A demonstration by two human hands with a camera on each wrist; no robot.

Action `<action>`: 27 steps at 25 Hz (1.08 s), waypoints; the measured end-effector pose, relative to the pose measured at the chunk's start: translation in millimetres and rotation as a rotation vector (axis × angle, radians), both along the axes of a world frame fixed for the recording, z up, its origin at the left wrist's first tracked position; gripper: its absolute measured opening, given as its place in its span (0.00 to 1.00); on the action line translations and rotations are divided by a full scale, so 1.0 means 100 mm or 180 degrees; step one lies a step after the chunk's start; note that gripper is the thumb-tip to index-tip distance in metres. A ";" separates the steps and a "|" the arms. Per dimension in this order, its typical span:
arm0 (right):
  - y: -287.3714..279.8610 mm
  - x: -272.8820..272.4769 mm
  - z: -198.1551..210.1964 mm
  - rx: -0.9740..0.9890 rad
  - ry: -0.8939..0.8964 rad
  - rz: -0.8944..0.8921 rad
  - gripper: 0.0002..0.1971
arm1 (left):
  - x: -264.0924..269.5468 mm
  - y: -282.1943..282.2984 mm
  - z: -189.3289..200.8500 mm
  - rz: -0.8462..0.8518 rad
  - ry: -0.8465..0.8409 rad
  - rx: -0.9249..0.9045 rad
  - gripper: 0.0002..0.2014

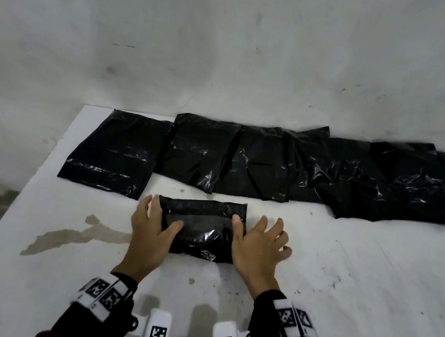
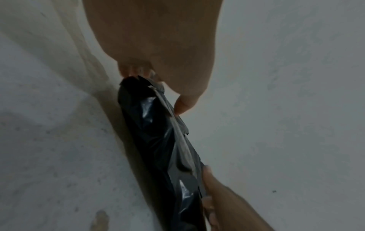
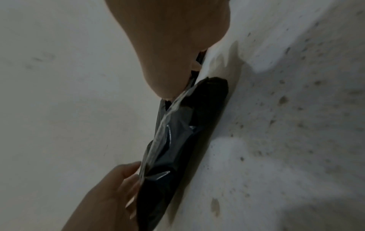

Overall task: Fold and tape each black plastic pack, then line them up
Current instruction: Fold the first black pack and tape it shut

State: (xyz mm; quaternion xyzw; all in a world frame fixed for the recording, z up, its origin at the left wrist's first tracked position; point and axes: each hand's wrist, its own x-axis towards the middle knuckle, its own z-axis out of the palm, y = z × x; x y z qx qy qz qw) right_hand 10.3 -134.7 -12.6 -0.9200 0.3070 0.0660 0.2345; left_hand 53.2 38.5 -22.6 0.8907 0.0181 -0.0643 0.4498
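A folded black plastic pack (image 1: 203, 229) lies on the white table (image 1: 344, 275) just in front of me. A paler, glossy strip (image 1: 199, 214) runs across its top. My left hand (image 1: 149, 229) lies at the pack's left end, thumb pressed on top and fingers straight along the edge. My right hand (image 1: 257, 245) lies at the right end, thumb on the pack and fingers spread on the table. The left wrist view shows the pack (image 2: 158, 140) under my left thumb (image 2: 183, 104). In the right wrist view the pack (image 3: 183, 132) lies edge-on below my right hand (image 3: 173, 39).
Several black plastic packs lie in a row along the table's back edge: a flat one at the left (image 1: 113, 151), crumpled ones in the middle (image 1: 217, 156) and at the right (image 1: 388, 183). A brownish stain (image 1: 73, 235) marks the table near its left edge.
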 end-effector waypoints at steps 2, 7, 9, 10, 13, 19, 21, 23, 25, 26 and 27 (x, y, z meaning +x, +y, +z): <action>0.05 0.00 -0.07 0.0220 -0.0790 0.0362 0.34 | -0.02 -0.05 0.00 -0.0470 -0.0573 0.0360 0.32; 0.29 0.07 -0.28 0.0156 -0.1052 0.1624 0.30 | -0.03 -0.20 -0.24 -0.1273 -0.1072 0.1475 0.33; 0.29 0.07 -0.33 0.0013 -0.0927 0.1645 0.29 | -0.02 -0.21 -0.32 -0.1228 -0.1163 0.1597 0.30; 0.29 0.08 -0.34 -0.0026 -0.0892 0.1657 0.29 | -0.01 -0.21 -0.36 -0.1212 -0.1180 0.1633 0.29; 0.28 0.10 -0.40 -0.0208 -0.0887 0.1631 0.29 | 0.00 -0.23 -0.39 -0.1171 -0.1233 0.1653 0.28; 0.24 0.14 -0.36 -0.0078 -0.0702 0.1750 0.29 | 0.08 -0.19 -0.36 -0.1349 -0.0716 0.1241 0.33; 0.18 0.16 -0.33 0.0119 -0.0645 0.1899 0.31 | 0.15 -0.12 -0.34 -0.1491 -0.0404 0.0662 0.36; 0.16 0.15 -0.31 0.0221 -0.0587 0.1933 0.33 | 0.15 -0.07 -0.33 -0.1506 -0.0406 0.0467 0.38; 0.18 0.10 -0.31 0.0121 -0.0597 0.1709 0.38 | 0.08 -0.05 -0.34 -0.1267 -0.0562 0.0671 0.40; 0.19 0.09 -0.31 0.0075 -0.0567 0.1503 0.41 | 0.06 -0.05 -0.35 -0.1093 -0.0545 0.0738 0.41; 0.18 0.08 -0.31 0.0089 -0.0519 0.1315 0.45 | 0.04 -0.04 -0.36 -0.0980 -0.0488 0.0716 0.41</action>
